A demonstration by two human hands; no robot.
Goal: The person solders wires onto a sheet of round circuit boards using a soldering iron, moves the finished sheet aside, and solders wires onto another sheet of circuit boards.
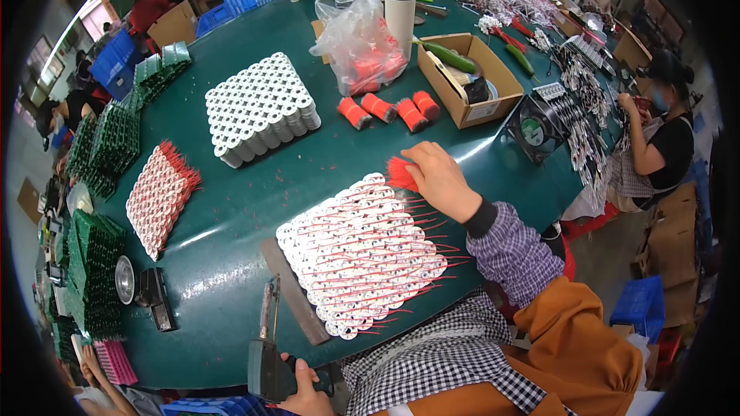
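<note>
Head-worn fisheye, facing down, hands [441, 179] near, table [231, 200] below

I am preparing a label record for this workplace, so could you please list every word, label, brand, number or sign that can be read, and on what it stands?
No text here is legible.
Cardboard box: pale label, too small to read.
Black fan: green hub label, too blurred to read.
Soldering tool in the left hand: no writing can be made out.

The right grip [436, 179] pinches red wires [401, 175] (left grip [307, 394] holds a soldering gun [265, 366]).
</note>
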